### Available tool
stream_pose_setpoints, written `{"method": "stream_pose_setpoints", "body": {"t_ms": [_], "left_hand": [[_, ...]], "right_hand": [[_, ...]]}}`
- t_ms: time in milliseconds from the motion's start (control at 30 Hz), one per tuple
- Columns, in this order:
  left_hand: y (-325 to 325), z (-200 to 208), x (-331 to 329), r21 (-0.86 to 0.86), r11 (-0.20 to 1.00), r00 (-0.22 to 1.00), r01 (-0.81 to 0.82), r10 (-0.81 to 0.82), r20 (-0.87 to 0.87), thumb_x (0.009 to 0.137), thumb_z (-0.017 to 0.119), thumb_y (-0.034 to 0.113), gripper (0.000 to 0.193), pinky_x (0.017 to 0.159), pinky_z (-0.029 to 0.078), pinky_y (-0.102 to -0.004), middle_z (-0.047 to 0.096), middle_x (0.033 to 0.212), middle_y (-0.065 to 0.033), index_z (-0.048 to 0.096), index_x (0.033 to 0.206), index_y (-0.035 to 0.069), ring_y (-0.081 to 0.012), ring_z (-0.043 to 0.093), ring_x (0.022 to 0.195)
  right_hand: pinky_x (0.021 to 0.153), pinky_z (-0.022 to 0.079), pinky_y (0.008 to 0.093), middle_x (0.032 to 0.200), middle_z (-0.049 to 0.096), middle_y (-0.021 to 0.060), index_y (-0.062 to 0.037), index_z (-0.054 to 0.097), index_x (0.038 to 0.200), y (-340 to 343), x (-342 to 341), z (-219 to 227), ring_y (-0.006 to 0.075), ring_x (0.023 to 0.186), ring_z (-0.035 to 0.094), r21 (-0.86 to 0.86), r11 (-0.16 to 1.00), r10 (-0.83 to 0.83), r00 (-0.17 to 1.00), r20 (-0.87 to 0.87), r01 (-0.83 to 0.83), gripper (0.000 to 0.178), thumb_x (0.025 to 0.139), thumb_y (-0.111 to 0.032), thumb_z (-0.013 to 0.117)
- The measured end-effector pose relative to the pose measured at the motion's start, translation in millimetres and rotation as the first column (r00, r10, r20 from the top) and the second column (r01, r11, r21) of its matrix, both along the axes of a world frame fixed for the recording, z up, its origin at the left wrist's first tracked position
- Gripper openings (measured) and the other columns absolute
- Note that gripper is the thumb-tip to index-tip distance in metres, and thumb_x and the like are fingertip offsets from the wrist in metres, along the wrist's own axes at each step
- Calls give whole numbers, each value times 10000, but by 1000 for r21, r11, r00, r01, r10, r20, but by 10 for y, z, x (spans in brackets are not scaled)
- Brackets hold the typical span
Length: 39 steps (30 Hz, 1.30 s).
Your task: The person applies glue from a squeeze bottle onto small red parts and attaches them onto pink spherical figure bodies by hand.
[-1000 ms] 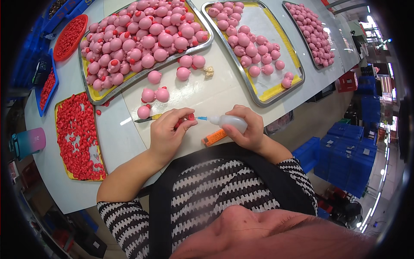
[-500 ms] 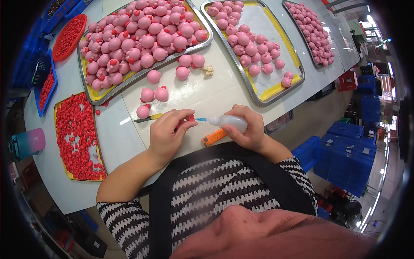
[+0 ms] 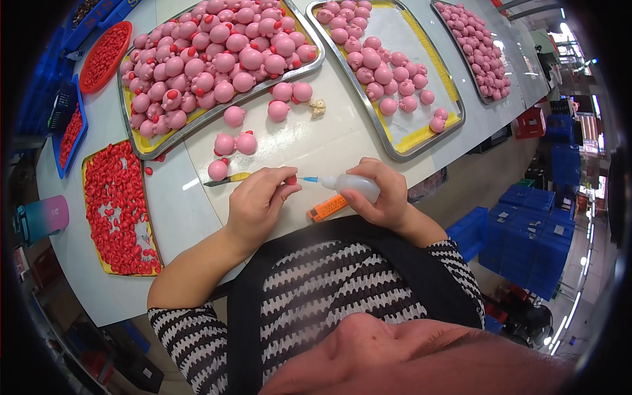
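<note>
White worktable (image 3: 187, 220) bears heaped pink balls (image 3: 224, 63); left hand (image 3: 255, 201) pinches a small red piece (image 3: 291, 180); right hand (image 3: 385, 194) clasps a translucent squeeze bottle (image 3: 357, 187), blue nozzle (image 3: 311, 179) pointed at the red piece.

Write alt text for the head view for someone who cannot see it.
A person's left hand pinches a small red piece while the right hand holds a translucent white squeeze bottle, its blue nozzle pointed toward it. Metal-rimmed trays of round pink figures and, at left, a yellow-edged tray of glossy red pieces lie on the pale table.
</note>
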<state>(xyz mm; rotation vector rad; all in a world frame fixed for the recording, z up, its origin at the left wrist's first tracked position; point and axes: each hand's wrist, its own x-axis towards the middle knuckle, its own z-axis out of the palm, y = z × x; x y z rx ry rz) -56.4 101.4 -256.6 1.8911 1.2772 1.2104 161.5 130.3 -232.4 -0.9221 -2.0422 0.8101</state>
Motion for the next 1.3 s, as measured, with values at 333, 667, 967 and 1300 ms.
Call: {"method": "stream_pose_setpoints", "body": {"t_ms": [333, 667, 967, 1300], "left_hand": [[27, 70, 52, -48, 999, 1000, -21, 21, -3, 703, 687, 11, 225, 532, 454, -269, 592, 734, -97, 589, 906, 7, -192, 569, 613], [42, 294, 678, -156, 987, 999, -21, 27, 36, 709, 686, 7, 229, 541, 437, -250, 582, 714, -82, 600, 922, 1, -153, 545, 588], [5, 359, 792, -183, 983, 998, -29, 39, 48, 713, 684, 6, 226, 528, 426, -244, 578, 706, -83, 598, 921, -3, -146, 534, 577], [-97, 654, 880, -227, 974, 997, -4, 21, 72, 718, 683, 12, 213, 538, 432, -242, 580, 712, -81, 598, 912, -3, -145, 534, 581]], "right_hand": [[591, 472, 284, 793, 601, 120, 8, 553, 925, -30, 101, 35, 202, 680, 609, -178, 983, -62, 997, -47, 52, 226, 764, -107, 661], [907, 396, 270, 1090, 550, 87, -4, 434, 1146, 240, 641, -33, 144, 1036, 529, -460, 876, -196, 978, -67, 144, 413, 774, 20, 609], [807, 413, 377, 1008, 519, 145, -22, 506, 1073, 519, 1399, 204, 294, 909, 510, 382, 678, -730, 636, 251, 628, 337, 769, -102, 627], [655, 453, 302, 808, 520, 119, -67, 523, 1071, 447, 1728, 583, 215, 714, 528, 113, 687, -718, 648, 253, 718, 308, 767, -31, 559]]}}
